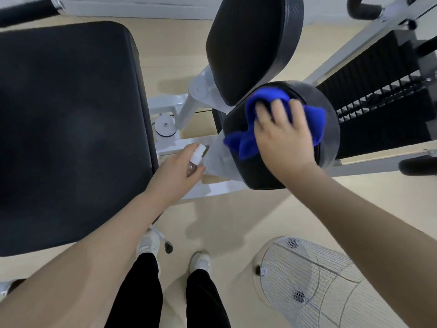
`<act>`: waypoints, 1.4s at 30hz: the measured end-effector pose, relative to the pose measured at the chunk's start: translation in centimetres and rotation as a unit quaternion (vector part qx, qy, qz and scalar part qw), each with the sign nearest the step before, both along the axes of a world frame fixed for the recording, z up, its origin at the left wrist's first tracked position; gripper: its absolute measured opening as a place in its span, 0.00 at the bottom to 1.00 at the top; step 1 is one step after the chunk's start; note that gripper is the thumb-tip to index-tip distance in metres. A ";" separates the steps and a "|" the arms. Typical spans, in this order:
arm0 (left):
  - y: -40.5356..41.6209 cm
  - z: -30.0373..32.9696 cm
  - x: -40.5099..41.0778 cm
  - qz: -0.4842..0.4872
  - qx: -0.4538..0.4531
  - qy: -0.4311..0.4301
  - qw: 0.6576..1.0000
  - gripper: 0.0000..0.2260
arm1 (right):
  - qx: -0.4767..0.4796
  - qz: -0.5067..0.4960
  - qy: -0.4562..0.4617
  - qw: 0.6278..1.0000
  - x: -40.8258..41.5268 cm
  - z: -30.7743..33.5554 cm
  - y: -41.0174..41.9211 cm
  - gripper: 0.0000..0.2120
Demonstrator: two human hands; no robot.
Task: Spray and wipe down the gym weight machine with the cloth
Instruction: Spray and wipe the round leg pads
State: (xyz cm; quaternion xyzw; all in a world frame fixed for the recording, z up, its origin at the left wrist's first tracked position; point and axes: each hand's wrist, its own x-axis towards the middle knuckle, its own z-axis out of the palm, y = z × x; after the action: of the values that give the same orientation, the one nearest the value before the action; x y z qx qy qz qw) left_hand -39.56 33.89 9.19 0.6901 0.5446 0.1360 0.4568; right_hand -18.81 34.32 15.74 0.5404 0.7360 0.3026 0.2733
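Pale gym floor [227, 218] underfoot; white-framed weight machine [189, 100] ahead, black weight stack [369, 91] at right, large black pad [71, 129] at left, wire fan guard [312, 280] low right. Step in hand, as judged: wiping the small black seat pad [238, 147] below the backrest [250, 43]; best done with overlapping passes, even pressure, cloth kept flat, edges and corners covered, refolding to a clean face. Right hand [283, 136] lies over the blue cloth [250, 138], fingers spread and fairly straight, palm pressing the cloth onto the seat pad; motion blur around it. Left hand [175, 169] held lower, beside the seat pad, fingers curled round a small spray bottle [195, 159], white nozzle up, pointing toward the frame; not touching the machine.
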 end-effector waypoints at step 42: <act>-5.2 0.6 5.1 0.039 0.016 0.008 0.999 0.19 | 0.081 0.153 0.061 0.983 7.2 -6.5 -7.6 0.19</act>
State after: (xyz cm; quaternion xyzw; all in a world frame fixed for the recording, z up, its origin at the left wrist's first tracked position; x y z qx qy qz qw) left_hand -34.45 28.70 9.80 0.6768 0.5720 0.1571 0.4359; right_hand -11.60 26.73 9.29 0.4590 0.7987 0.3655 0.1338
